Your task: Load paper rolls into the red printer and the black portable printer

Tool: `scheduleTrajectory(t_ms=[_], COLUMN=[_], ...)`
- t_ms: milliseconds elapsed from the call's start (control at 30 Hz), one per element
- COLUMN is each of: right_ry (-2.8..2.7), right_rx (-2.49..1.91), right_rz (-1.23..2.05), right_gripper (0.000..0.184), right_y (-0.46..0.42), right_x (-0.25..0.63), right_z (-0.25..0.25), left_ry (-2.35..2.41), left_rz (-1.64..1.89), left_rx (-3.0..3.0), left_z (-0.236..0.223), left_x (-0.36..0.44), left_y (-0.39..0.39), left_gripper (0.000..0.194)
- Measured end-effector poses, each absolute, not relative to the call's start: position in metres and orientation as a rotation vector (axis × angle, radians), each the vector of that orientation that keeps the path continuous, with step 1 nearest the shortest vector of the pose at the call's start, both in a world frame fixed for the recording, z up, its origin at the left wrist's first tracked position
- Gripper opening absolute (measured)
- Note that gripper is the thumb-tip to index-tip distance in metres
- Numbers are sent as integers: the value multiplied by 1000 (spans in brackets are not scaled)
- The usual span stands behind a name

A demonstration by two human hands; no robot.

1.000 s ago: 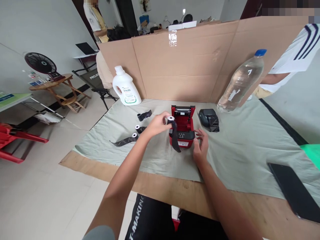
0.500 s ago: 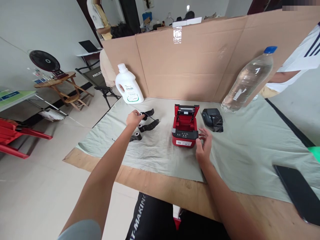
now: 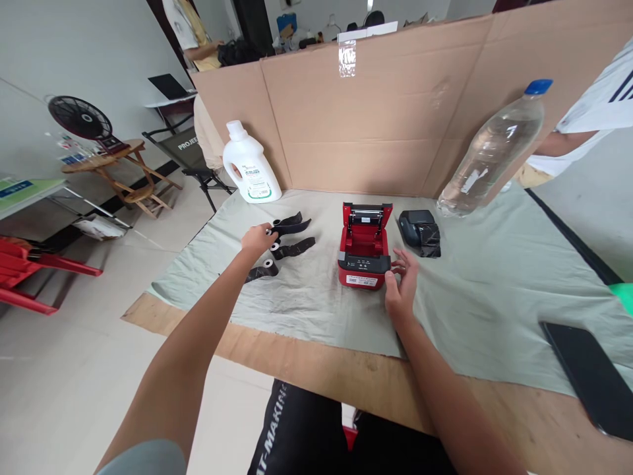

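Observation:
My left hand is closed, pinching a small black roll with its loose strip trailing to the right. Two more black rolls lie close by on the cloth: one with a strip stretching right, and another nearer me; their cores are pale. A red and black label printer stands in the middle with its lid tipped up and its red inside bare. At the printer's right front corner is my right hand, fingers apart and curved, holding nothing; the fingertips are at or just beside the casing.
Right of the printer sits a small black device. A white detergent bottle and a large clear water bottle stand before a cardboard panel. A dark phone lies at the right. Other people stand beyond the panel.
My left hand has moved slightly left with the black roll, and its strip now stretches out from the fingers. My right hand stays by the printer. The view has shifted a little.

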State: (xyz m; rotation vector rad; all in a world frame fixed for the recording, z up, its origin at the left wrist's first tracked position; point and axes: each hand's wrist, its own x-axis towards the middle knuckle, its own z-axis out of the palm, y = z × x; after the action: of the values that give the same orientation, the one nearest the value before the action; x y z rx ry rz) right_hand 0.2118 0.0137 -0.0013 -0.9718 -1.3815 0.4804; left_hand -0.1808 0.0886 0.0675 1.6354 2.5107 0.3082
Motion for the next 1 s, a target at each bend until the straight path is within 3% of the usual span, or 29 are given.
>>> scheduleTrajectory(t_ms=[267,533,733,867,1000], right_ry=[-1385,-1382,-1375,-1372,-1379], right_rx=[-977,-981,-966,-977,-977], right_rz=[488,508,521,519,520], right_gripper=[52,51,51,51,50], right_y=[14,12,12,13,14], right_x=[212,211,211,211,211], right_z=[-2,0,0,0,-1], left_ry=[2313,2277,2333,2395,2241], left_rz=[296,307,440,639,511], left_rx=[1814,1765,1692,1558,1592], left_z=[73,75,79,77,68], left_x=[-188,-188,-189,-190,-186], left_y=[99,96,86,61,38], left_gripper=[40,31,52,47,49])
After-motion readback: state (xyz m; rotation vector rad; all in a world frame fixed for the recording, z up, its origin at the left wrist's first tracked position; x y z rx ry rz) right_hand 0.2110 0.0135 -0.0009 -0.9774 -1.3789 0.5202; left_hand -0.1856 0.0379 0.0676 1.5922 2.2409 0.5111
